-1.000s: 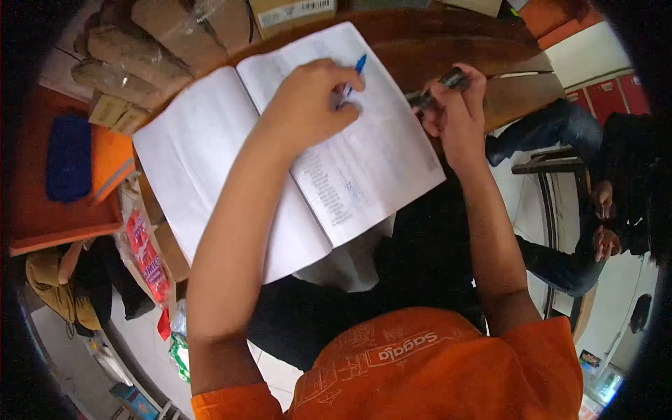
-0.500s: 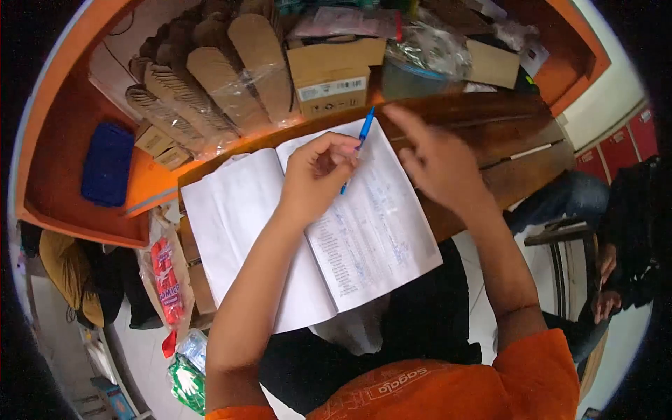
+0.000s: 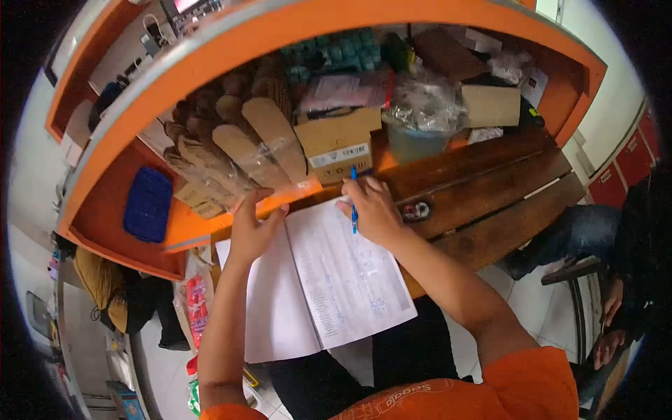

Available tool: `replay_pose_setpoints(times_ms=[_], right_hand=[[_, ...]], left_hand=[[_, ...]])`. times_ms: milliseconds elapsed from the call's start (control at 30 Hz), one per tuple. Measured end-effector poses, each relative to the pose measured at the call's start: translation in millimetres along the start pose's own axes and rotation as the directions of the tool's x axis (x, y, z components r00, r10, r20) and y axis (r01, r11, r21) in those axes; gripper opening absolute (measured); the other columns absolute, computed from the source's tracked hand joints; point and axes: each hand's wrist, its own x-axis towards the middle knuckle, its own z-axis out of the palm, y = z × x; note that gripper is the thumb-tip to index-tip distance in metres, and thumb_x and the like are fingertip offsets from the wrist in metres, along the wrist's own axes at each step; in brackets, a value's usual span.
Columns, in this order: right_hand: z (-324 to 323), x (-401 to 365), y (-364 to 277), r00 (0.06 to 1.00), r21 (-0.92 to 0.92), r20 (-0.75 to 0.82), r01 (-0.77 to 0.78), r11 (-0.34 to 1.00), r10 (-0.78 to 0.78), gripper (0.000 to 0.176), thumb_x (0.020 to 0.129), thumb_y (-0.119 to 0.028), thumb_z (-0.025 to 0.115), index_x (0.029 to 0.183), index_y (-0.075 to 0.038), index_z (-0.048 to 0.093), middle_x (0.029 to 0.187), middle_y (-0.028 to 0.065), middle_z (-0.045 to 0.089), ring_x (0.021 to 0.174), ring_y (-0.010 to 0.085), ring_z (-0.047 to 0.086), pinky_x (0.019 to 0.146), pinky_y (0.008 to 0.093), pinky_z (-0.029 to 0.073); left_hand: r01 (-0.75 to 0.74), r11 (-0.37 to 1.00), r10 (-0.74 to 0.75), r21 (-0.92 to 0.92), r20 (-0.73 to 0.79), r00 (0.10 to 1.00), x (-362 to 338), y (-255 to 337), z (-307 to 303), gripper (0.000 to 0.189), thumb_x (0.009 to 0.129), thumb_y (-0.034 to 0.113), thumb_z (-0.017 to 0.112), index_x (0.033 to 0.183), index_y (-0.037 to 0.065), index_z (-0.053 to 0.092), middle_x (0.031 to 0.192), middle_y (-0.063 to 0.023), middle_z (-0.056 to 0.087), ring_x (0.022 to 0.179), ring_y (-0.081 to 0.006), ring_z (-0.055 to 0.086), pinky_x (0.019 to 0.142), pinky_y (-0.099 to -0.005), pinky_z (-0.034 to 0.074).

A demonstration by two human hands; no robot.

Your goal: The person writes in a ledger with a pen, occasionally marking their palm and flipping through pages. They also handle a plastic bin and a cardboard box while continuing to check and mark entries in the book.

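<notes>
Your left hand (image 3: 253, 227), thumb and fingers apart, is at the top left of the open book (image 3: 350, 280), which overhangs the near edge of the desk (image 3: 483, 203). Your right hand (image 3: 372, 213) grips the blue pen (image 3: 355, 218) near the book's top-right corner.

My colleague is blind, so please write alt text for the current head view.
A person's right hand holds a blue pen over an open book; the left hand is near its top edge. Beyond, an orange shelf holds boxes.

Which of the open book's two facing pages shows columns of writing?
The right page, by the right hand and its blue pen: it carries text columns, whereas the left page shows none.
</notes>
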Motion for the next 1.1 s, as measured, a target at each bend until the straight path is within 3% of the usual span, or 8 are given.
replay_pose_setpoints(times_ms=[100,167,267,400,500,633,767,1100], right_hand=[[-11,-2,-10,1.000,-0.116,-0.003,-0.004,0.993,0.004,0.031,0.093,-0.027,0.073,0.111,-0.004,0.060,0.101,0.0141,0.066,0.102,0.0365,0.061,0.087,0.0515,0.045],[-5,-6,-6,1.000,-0.139,0.000,-0.026,0.990,0.026,0.034,0.094,-0.031,0.072,0.111,-0.003,0.060,0.103,0.0164,0.067,0.106,0.0372,0.060,0.088,0.0523,0.045],[6,-8,-2,0.999,-0.185,-0.010,-0.052,0.981,0.051,0.032,0.098,-0.034,0.065,0.114,-0.006,0.061,0.103,0.0185,0.069,0.111,0.0388,0.060,0.088,0.0549,0.044],[2,-4,-11,0.991,-0.219,0.082,-0.084,0.972,0.104,0.030,0.098,-0.034,0.065,0.109,-0.007,0.062,0.104,0.0191,0.070,0.113,0.0383,0.062,0.092,0.0536,0.045],[7,-10,-13,0.997,-0.310,-0.068,0.019,0.951,-0.043,0.028,0.096,-0.032,0.068,0.100,-0.006,0.060,0.092,0.0185,0.070,0.106,0.0383,0.066,0.091,0.0522,0.046],[-10,-12,-22,1.000,-0.279,-0.013,-0.010,0.960,0.006,0.026,0.096,-0.031,0.068,0.097,-0.006,0.060,0.092,0.0192,0.070,0.106,0.0384,0.066,0.089,0.0507,0.048],[-6,-26,-32,0.999,-0.272,-0.030,0.032,0.962,-0.042,0.025,0.096,-0.029,0.068,0.096,-0.005,0.060,0.089,0.0191,0.069,0.098,0.0390,0.066,0.089,0.0510,0.049],[-13,-25,-37,0.999,-0.267,-0.010,0.047,0.963,-0.051,0.025,0.093,-0.027,0.071,0.092,-0.007,0.057,0.085,0.0165,0.066,0.092,0.0374,0.065,0.079,0.0497,0.045]], left_hand=[[-0.067,0.956,0.058,0.286,0.040,0.997,24,-50,1,0.053,0.094,0.034,0.077,0.124,-0.007,0.064,0.126,-0.0221,0.070,0.112,-0.0321,0.068,0.098,-0.0416,0.053],[-0.065,0.979,0.075,0.192,-0.043,0.996,20,-96,21,0.052,0.097,0.042,0.071,0.119,-0.005,0.069,0.116,-0.0231,0.073,0.107,-0.0322,0.070,0.094,-0.0415,0.054],[0.170,0.942,-0.185,0.288,0.027,0.982,10,-70,20,0.055,0.100,0.053,0.056,0.096,0.002,0.075,0.082,-0.0227,0.072,0.087,-0.0387,0.072,0.078,-0.0459,0.053],[0.109,0.907,-0.104,0.406,-0.034,0.994,12,-72,22,0.056,0.100,0.052,0.055,0.091,-0.001,0.072,0.084,-0.0282,0.069,0.083,-0.0463,0.068,0.076,-0.0515,0.051],[0.125,0.921,-0.120,0.368,-0.035,0.992,10,-80,26,0.054,0.099,0.050,0.055,0.092,-0.001,0.073,0.087,-0.0287,0.070,0.086,-0.0459,0.069,0.077,-0.0524,0.052],[0.109,0.953,-0.107,0.282,-0.020,0.994,-2,-110,33,0.053,0.098,0.050,0.054,0.098,0.002,0.076,0.094,-0.0259,0.074,0.093,-0.0441,0.071,0.088,-0.0508,0.053],[0.174,0.913,-0.185,0.369,-0.006,0.983,-24,-57,16,0.050,0.097,0.048,0.055,0.099,0.003,0.077,0.096,-0.0257,0.074,0.094,-0.0441,0.071,0.092,-0.0512,0.053],[0.170,0.907,-0.172,0.385,-0.031,0.985,-31,-57,13,0.049,0.097,0.049,0.055,0.108,0.008,0.079,0.107,-0.0209,0.076,0.110,-0.0391,0.069,0.107,-0.0539,0.042]])
